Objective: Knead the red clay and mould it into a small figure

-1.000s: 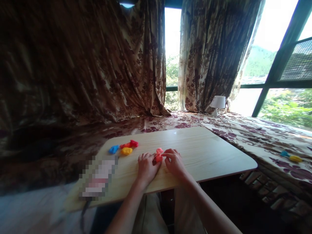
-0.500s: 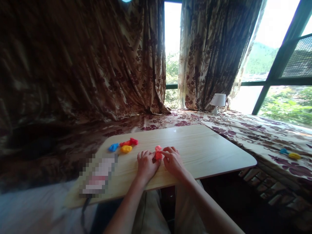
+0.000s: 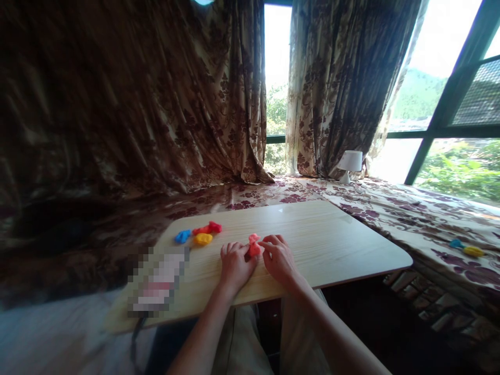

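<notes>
A small coral-red clay-like lump (image 3: 254, 246) sits on the tabletop between my hands, narrowed at its middle, with a paler upper part. My left hand (image 3: 235, 263) rests on the table and holds the lump's left side at thumb and forefinger. From the right, my right hand (image 3: 279, 258) has its forefinger against the lump's narrow middle, its other fingers curled in. The fingers partly hide the lump's sides. Left of my hands lie a blue lump (image 3: 182, 236), a yellow lump (image 3: 203, 239) and a red lump (image 3: 214, 227) joined to an orange-red part.
The pale wooden table (image 3: 332, 239) has rounded corners. A blurred-out flat object (image 3: 158, 281) lies at its left edge, with a dark strap hanging down. On the flowered cover at right are a yellow piece (image 3: 473, 251) and a blue piece (image 3: 456, 243). A white lamp (image 3: 350, 161) stands behind.
Both hands keep nearly the same place around the coral-red lump. The right forefinger has shifted slightly at its middle. The other lumps have not moved.
</notes>
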{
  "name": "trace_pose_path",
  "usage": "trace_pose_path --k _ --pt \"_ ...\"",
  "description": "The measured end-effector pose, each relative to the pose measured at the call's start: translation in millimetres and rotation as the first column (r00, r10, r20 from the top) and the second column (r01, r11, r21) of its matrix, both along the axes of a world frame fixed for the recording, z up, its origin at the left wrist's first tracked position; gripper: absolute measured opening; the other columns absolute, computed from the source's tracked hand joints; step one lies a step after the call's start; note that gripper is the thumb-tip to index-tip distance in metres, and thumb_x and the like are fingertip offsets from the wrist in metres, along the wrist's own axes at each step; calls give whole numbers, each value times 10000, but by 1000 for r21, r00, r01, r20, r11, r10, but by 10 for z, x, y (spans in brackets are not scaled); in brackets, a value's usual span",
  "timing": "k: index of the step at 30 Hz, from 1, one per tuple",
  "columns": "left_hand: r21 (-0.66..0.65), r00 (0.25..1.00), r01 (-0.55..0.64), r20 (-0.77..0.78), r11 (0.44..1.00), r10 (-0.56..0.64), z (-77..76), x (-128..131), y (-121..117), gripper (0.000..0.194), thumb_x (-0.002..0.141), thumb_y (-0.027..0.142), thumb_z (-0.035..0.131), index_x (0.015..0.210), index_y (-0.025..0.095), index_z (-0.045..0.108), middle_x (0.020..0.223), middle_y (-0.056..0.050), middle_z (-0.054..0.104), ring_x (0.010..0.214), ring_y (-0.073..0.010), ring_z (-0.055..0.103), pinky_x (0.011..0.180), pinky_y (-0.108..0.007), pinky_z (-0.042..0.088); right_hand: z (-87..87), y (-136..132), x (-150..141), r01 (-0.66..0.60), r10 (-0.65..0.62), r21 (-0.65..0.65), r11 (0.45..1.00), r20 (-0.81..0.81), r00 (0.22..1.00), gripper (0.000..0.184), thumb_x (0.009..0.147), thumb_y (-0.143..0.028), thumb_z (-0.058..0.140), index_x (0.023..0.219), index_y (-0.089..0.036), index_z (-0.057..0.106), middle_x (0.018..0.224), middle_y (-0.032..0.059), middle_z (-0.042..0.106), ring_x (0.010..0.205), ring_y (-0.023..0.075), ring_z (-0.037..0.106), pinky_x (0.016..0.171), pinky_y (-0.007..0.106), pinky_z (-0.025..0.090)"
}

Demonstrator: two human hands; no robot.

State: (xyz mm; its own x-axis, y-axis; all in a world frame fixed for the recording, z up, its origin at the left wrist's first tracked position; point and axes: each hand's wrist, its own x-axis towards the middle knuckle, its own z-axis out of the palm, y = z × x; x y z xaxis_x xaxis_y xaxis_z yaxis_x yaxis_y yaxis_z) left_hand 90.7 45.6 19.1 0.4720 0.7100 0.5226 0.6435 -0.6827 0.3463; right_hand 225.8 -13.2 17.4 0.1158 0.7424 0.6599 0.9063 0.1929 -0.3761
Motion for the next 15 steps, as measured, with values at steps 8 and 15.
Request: trace_pose_path --k 8,15 --pt "-6 1000 15 9 1000 -15 -15 -1 9 239 780 381 548 912 235 683 860 -41 648 933 -236 514 900 -393 319 4 -12 -20 3 -3 -19 1000 22 1000 376 773 -58 482 985 -269 709 925 46 649 903 206 507 815 324 440" --pt "11 999 30 24 999 -30 -34 -1 24 248 777 365 543 951 250 677 827 -39 639 903 -233 518 867 -383 337 6 -8 -29 53 -51 -46 998 38 998 398 739 -33 490 954 -283 712 904 38 647 898 212 504 793 330 403"
